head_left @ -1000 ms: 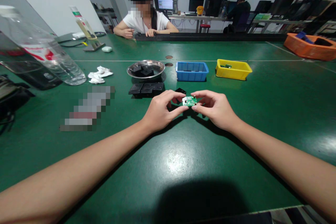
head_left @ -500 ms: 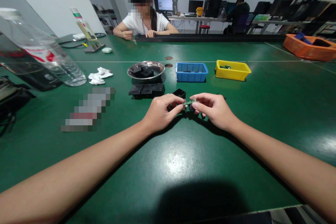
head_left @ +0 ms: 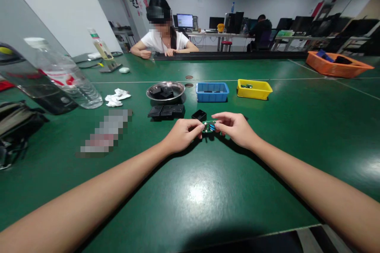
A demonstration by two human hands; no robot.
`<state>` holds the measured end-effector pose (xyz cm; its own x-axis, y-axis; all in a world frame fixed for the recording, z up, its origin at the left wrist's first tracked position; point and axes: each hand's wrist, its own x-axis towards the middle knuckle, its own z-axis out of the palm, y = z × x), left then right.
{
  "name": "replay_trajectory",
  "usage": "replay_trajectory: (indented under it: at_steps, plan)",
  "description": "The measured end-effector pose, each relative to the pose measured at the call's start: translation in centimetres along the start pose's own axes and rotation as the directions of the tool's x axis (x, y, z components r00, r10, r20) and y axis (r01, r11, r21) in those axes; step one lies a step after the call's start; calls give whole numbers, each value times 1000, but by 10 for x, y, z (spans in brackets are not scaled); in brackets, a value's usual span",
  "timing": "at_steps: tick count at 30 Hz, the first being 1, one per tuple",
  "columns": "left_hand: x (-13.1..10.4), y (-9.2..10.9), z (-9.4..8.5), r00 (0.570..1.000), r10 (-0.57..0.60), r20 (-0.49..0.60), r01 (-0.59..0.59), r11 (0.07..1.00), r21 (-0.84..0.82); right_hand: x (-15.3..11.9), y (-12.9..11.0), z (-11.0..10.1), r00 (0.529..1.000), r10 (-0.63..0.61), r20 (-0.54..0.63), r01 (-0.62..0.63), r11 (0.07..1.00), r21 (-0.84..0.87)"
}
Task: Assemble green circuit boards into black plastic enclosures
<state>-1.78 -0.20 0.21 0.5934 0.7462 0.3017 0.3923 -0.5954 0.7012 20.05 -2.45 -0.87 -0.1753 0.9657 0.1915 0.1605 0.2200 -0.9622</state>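
Between my two hands, above the green table, is a small green circuit board point(head_left: 209, 126) with blue and dark parts on its face. My left hand point(head_left: 184, 134) pinches its left edge between thumb and fingers. At the opposite edge, my right hand point(head_left: 236, 128) grips the board with thumb and fingertips. Just behind the board an open black box point(head_left: 199, 115) rests on the table. Black plastic cases point(head_left: 166, 111) lie in a row to the left of it. Farther back stand a blue bin point(head_left: 212, 94) and a yellow bin point(head_left: 254, 91) with green boards inside.
A steel bowl point(head_left: 165, 91) holds black boxes. Bottles point(head_left: 86, 91), crumpled tissue point(head_left: 117, 97) and a blurred flat item point(head_left: 105, 132) are on the left. An orange basket point(head_left: 338, 67) stands at the far right. A person point(head_left: 162, 35) sits across the table.
The board has turned from nearly edge-on to show its face with the blue parts. The whole view has shifted, with the table's contents sitting lower in the picture.
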Motion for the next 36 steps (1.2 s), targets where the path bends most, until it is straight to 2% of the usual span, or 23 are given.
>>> replay_trajectory:
  at_steps: [3,5,8,10,13,18,22,26,30,33,36]
  plan:
    - [1,-1,1,996,-59,68,61,998,-21,1,0,1,999,3,39,-3,1000,19]
    - [2,-1,3,994,-86,69,87,996,-9,4,-1,-1,999,21,44,-22,999,25]
    - [3,-2,5,993,-110,50,108,994,34,12,-3,-9,994,88,-57,-88,996,7]
    - [3,-1,5,992,-103,66,97,992,85,19,-2,-15,977,169,-130,-174,984,-26]
    - [3,-1,6,993,-77,94,60,983,171,30,2,-21,964,224,-145,-235,970,-64]
    - [3,-2,5,993,-61,104,37,974,223,38,7,-21,953,250,-170,-280,942,-184]
    - [3,-3,6,993,-56,99,32,972,233,39,6,-20,953,233,-192,-288,894,-345]
    - [3,-4,7,995,-44,91,22,972,235,37,-3,-30,962,192,-195,-270,786,-556]
    - [2,-4,7,994,-40,99,16,972,236,31,-18,-59,973,116,-199,-229,593,-772]
    - [2,-5,7,994,-45,103,19,970,242,24,-21,-79,978,155,-138,-194,444,-875]
    - [2,-4,7,993,-48,105,21,970,244,20,-16,-87,973,214,-91,-160,334,-929]
